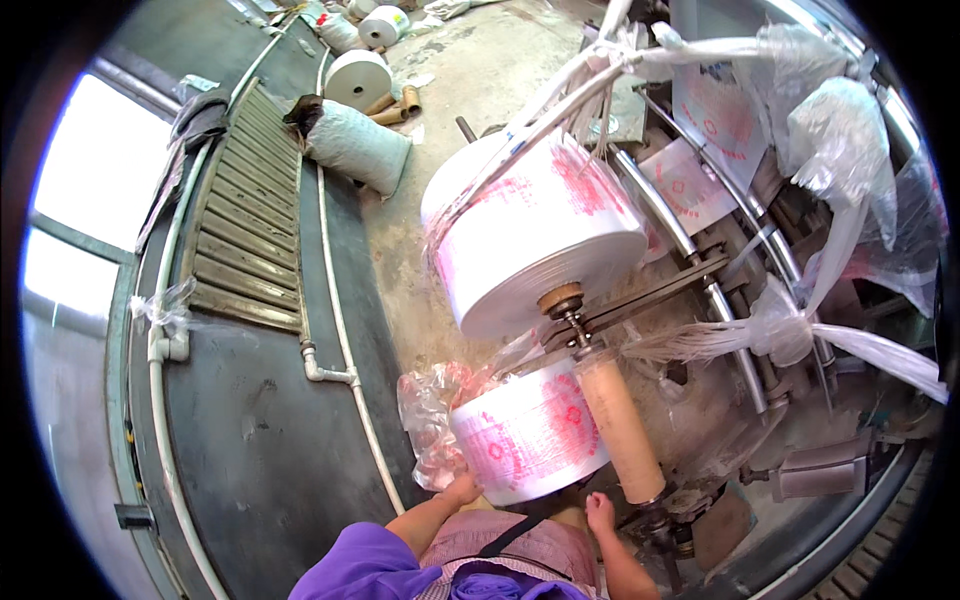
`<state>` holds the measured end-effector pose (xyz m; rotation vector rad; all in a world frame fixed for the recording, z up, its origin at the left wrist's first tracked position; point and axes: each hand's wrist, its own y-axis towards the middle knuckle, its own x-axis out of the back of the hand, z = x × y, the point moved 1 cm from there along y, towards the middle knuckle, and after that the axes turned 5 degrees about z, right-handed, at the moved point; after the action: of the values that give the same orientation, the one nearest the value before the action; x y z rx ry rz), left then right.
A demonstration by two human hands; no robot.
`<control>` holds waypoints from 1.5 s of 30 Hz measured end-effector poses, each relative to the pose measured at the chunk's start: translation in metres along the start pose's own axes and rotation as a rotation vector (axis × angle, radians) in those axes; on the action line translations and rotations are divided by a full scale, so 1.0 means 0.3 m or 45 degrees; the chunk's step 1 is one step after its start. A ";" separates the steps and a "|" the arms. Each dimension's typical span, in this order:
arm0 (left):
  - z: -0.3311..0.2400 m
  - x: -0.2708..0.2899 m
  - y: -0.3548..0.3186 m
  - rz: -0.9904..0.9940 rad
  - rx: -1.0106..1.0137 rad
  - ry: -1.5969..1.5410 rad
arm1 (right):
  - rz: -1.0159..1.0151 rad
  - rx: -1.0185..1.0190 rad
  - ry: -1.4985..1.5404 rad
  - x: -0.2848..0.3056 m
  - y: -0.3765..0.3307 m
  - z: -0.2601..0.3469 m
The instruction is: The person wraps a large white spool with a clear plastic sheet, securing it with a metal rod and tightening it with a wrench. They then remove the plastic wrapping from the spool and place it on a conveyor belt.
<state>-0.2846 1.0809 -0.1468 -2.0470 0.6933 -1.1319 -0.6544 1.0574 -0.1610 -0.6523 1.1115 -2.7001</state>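
My left hand (pixel 463 489) is at the lower left edge of a small white roll of film (pixel 525 432) with red-pink printing. Its fingers look curled in, and what they hold, if anything, is hidden. Crumpled clear plastic film (pixel 432 420) bunches just above that hand. My right hand (pixel 600 510) is a loose fist with nothing visible in it, a little below the roll's right end. Close to it lies a brown cardboard tube (pixel 622 425) on a metal shaft. A much larger printed white roll (pixel 535 225) hangs on a shaft beyond the small one.
Metal bars (pixel 735 345) of a machine run along the right, with knotted plastic strands (pixel 785 335) tied across them. A white sack (pixel 355 145) leans by the left wall, near a slatted radiator (pixel 250 210). Another white roll (pixel 357 80) stands farther back.
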 end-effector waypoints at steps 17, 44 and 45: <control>0.049 1.218 -0.911 -1.595 0.206 0.114 | 0.195 0.225 -0.347 0.219 0.277 -0.369; 0.662 2.110 -1.840 -1.542 1.311 0.745 | -0.235 0.051 -0.482 0.027 -0.267 -0.093; 0.676 2.149 -1.838 -1.664 1.135 0.889 | -0.269 0.124 -0.472 0.004 -0.268 -0.051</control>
<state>0.2666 1.0220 0.5266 -1.1072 -0.9649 -2.3125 -0.6603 1.1242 -0.1141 -1.2519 0.8545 -2.6205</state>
